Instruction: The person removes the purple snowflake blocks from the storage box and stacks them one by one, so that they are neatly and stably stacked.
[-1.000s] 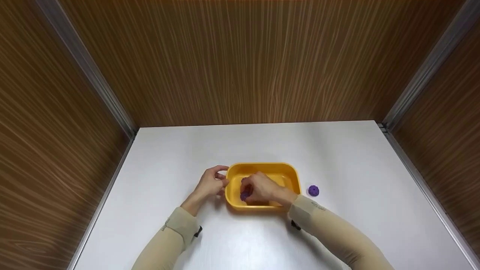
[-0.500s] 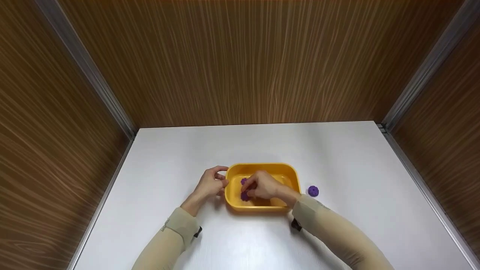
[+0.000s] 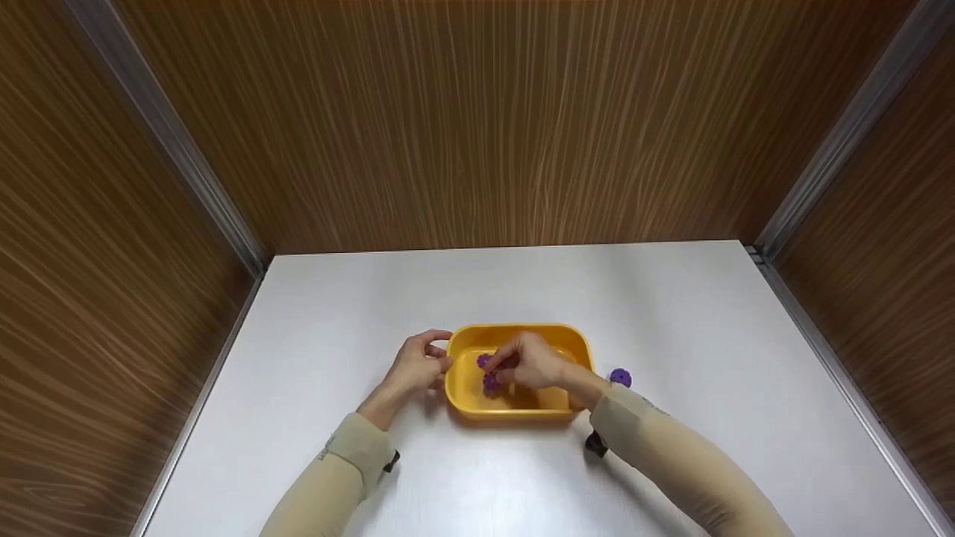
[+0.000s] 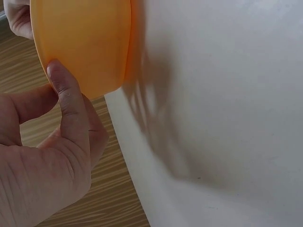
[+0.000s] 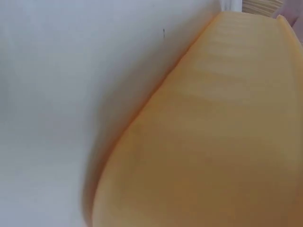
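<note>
A yellow plastic tub (image 3: 464, 399) stands on the white table. At its left end my left hand (image 3: 415, 365) holds the rim between thumb and fingers; in the left wrist view a fingertip (image 4: 55, 71) lies against the tub's outer wall. My right hand (image 3: 533, 363) reaches inside the tub, thumb and index finger pinching a purple, round, notched disc (image 3: 492, 383). Another purple disc (image 3: 484, 362) lies just behind it, partly covered by the fingers. In the right wrist view the tub's side (image 5: 203, 142) fills most of the picture and hides the right hand.
One more purple disc (image 3: 620, 377) lies on the white table (image 3: 358, 298) right of the tub, close to the right sleeve (image 3: 656, 436). Wood-grain panels (image 3: 507, 134) rise at the back and both sides, with metal strips at the corners.
My right hand has shifted slightly right and back inside the tub, and the pinched purple disc has moved slightly with it. More of the disc behind shows. The left hand stays at the rim.
</note>
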Demonstrator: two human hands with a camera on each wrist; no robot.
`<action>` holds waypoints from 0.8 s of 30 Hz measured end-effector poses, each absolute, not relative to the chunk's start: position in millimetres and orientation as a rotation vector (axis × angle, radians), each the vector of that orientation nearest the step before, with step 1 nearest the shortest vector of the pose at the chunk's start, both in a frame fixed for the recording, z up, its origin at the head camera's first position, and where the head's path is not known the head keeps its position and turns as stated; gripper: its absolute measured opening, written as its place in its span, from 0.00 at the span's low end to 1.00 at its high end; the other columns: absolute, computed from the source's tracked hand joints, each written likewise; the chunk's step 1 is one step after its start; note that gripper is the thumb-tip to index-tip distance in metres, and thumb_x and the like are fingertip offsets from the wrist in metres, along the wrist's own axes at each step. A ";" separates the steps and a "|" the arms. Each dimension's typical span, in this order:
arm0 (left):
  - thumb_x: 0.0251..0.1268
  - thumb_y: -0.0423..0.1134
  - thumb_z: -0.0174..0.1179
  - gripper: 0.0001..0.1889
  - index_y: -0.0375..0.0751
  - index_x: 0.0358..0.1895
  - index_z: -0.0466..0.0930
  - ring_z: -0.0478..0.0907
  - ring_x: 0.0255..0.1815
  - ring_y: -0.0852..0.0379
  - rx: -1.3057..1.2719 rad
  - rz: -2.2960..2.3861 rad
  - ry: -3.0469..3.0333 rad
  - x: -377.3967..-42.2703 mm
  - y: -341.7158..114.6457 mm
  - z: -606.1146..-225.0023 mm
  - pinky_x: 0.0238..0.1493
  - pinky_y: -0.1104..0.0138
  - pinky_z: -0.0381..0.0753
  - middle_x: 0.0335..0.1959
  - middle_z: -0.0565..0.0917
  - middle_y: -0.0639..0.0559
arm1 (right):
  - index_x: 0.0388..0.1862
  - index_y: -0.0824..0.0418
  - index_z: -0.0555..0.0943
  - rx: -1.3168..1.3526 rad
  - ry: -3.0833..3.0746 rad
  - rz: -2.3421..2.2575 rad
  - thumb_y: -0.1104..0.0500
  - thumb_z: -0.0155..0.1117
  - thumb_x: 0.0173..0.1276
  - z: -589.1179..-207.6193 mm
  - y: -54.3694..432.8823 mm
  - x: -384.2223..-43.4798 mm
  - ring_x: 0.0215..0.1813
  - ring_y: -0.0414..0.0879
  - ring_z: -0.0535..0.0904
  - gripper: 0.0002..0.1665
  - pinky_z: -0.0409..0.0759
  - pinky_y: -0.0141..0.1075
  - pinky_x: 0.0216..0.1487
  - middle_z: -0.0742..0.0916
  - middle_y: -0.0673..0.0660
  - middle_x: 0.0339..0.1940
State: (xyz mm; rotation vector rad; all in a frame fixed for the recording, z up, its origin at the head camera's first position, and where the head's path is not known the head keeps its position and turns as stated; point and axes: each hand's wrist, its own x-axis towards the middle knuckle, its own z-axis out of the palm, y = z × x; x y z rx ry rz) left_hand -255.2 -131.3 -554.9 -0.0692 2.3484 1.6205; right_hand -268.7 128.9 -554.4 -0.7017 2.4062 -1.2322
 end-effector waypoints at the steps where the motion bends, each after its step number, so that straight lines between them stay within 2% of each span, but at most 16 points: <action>1: 0.73 0.26 0.65 0.28 0.44 0.75 0.82 0.80 0.30 0.57 -0.074 1.620 2.346 -255.4 -131.5 -554.5 0.34 0.64 0.93 0.47 0.82 0.45 | 0.51 0.62 0.96 -0.694 2.404 -1.239 0.71 0.74 0.74 -552.9 130.3 -268.7 0.53 0.51 0.95 0.12 0.95 0.44 0.60 0.97 0.62 0.52; 6: 0.73 0.26 0.65 0.28 0.44 0.75 0.82 0.80 0.31 0.58 -0.079 1.635 2.320 -256.5 -132.3 -552.3 0.34 0.65 0.92 0.46 0.81 0.46 | 0.50 0.61 0.96 -0.664 2.385 -1.292 0.72 0.72 0.72 -545.6 138.3 -268.7 0.52 0.52 0.96 0.14 0.95 0.37 0.56 0.97 0.62 0.51; 10: 0.73 0.25 0.64 0.28 0.43 0.75 0.82 0.78 0.30 0.58 -0.057 1.651 2.312 -256.6 -132.9 -551.3 0.31 0.67 0.88 0.44 0.80 0.48 | 0.51 0.63 0.96 -0.655 2.368 -1.324 0.71 0.72 0.73 -541.2 145.4 -269.0 0.48 0.49 0.95 0.13 0.91 0.29 0.46 0.97 0.64 0.50; 13: 0.72 0.25 0.64 0.29 0.42 0.75 0.82 0.77 0.29 0.59 -0.037 1.654 2.321 -256.2 -133.4 -551.6 0.30 0.67 0.87 0.43 0.80 0.49 | 0.52 0.63 0.96 -0.633 2.369 -1.344 0.68 0.74 0.74 -539.3 150.2 -269.1 0.44 0.43 0.93 0.11 0.88 0.27 0.41 0.97 0.63 0.49; 16: 0.72 0.26 0.65 0.28 0.41 0.74 0.82 0.78 0.29 0.59 -0.031 1.647 2.335 -256.3 -133.9 -552.2 0.29 0.68 0.88 0.43 0.80 0.48 | 0.51 0.64 0.96 -0.620 2.375 -1.365 0.68 0.74 0.74 -537.6 154.4 -269.4 0.43 0.41 0.92 0.11 0.87 0.27 0.39 0.97 0.63 0.48; 24: 0.71 0.26 0.65 0.29 0.42 0.75 0.82 0.79 0.31 0.57 -0.045 1.636 2.338 -256.0 -133.4 -552.8 0.31 0.66 0.91 0.45 0.81 0.47 | 0.51 0.62 0.96 -0.599 2.380 -1.393 0.66 0.75 0.75 -531.1 165.4 -268.7 0.43 0.57 0.91 0.10 0.83 0.26 0.34 0.97 0.62 0.48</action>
